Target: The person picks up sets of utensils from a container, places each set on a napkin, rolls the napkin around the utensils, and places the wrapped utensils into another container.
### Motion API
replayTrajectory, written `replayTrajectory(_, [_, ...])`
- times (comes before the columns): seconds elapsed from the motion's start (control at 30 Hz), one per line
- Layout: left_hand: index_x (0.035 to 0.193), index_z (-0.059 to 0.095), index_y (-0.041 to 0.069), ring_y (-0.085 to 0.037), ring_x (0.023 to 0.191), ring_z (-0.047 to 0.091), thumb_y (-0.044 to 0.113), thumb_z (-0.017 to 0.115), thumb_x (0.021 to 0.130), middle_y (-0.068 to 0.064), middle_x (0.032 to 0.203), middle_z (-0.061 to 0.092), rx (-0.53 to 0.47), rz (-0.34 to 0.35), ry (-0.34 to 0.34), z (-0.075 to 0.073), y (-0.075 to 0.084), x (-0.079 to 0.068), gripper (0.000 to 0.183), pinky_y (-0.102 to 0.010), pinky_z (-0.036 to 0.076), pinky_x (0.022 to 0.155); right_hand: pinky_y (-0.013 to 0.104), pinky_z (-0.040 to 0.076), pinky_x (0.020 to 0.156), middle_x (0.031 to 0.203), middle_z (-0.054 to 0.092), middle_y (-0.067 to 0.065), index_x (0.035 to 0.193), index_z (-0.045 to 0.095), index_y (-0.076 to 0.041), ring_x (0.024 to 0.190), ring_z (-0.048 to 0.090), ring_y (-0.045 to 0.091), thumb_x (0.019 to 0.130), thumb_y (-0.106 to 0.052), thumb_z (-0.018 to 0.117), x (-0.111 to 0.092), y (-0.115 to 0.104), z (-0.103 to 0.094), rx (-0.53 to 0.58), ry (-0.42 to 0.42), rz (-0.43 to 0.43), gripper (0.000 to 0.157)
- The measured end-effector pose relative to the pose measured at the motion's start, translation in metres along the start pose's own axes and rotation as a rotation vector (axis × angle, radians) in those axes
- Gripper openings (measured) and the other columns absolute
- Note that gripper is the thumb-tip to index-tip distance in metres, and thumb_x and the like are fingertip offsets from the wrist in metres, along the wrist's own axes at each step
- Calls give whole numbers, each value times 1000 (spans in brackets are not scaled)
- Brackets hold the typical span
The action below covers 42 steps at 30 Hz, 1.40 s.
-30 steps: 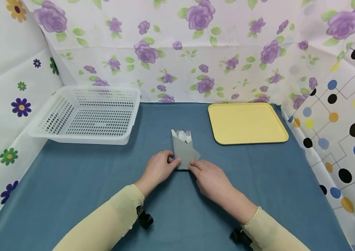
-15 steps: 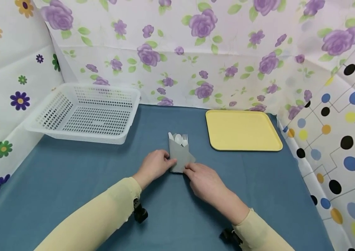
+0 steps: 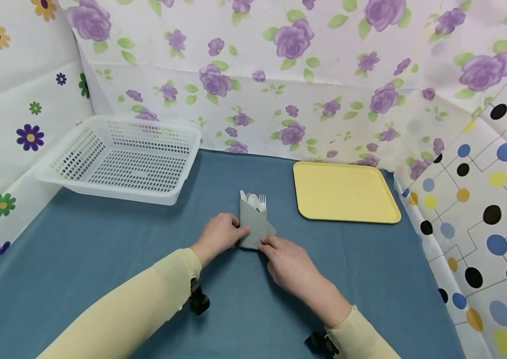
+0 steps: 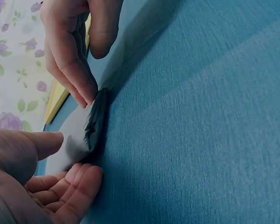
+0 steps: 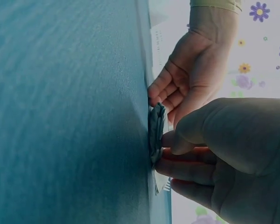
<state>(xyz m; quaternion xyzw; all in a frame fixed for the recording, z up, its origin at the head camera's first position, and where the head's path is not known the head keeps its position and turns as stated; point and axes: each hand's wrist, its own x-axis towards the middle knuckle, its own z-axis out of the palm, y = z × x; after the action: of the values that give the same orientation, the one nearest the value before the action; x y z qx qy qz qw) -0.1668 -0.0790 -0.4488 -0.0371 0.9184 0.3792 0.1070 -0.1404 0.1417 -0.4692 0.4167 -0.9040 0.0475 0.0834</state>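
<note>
On the blue cloth lies a grey folded napkin (image 3: 253, 227) shaped like a pouch. A white knife (image 3: 242, 195), a spoon (image 3: 253, 200) and a fork (image 3: 262, 202) stick out of its far end. My left hand (image 3: 218, 234) holds the napkin's left edge, thumb over the top and fingertips along the side, as the left wrist view shows. At the near right corner, my right hand (image 3: 290, 264) touches the napkin with extended fingertips. Its thumb stays off the napkin in the left wrist view. The napkin's folded near edge (image 5: 156, 133) shows between both hands.
A white perforated plastic basket (image 3: 163, 195) stands at the back left. Flat at the back right lies a yellow tray (image 3: 345, 193). Flowered and dotted cloth hangings (image 3: 244, 75) enclose the back and both sides of the table.
The head view has shifted, so the tray and napkin appear lower and further left. Both hands stay at the napkin with hardly any movement relative to it.
</note>
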Motion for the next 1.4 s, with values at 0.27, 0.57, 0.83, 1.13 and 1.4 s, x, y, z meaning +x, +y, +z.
replayTrajectory(0.27, [89,79,8,-21,68,74,31,77,107,-5,74,73,-71,-30,0,3,4,3,30,-34,59,62,41,63,97,135,71,10,134,76,-6,118,73,28,97,-2,82,-3,1,1,32,-7,32,38])
replayTrajectory(0.57, [78,74,7,-24,68,75,28,76,108,-11,70,71,-128,-47,2,5,5,2,37,-34,59,61,42,63,98,137,70,11,135,75,-6,119,72,29,98,-1,81,-3,1,1,70,-12,37,38])
replayTrajectory(0.83, [88,75,4,-23,69,76,27,78,106,-10,77,72,-150,-55,5,10,9,1,30,-33,61,62,43,63,98,135,70,11,134,76,-5,117,73,29,97,-1,81,-3,3,2,80,1,38,38])
replayTrajectory(1.13, [88,72,4,-23,67,74,28,80,105,-9,80,71,-181,-71,13,14,11,4,30,-34,62,61,43,61,101,137,70,10,137,75,-6,121,72,29,99,-4,81,-3,3,2,77,-19,40,39])
replayTrajectory(1.4, [100,74,0,-24,66,72,28,81,104,-11,84,71,-197,-80,-5,15,14,7,29,-36,63,61,43,62,99,137,69,10,137,75,-6,120,72,29,99,-3,81,-4,3,2,80,-8,37,38])
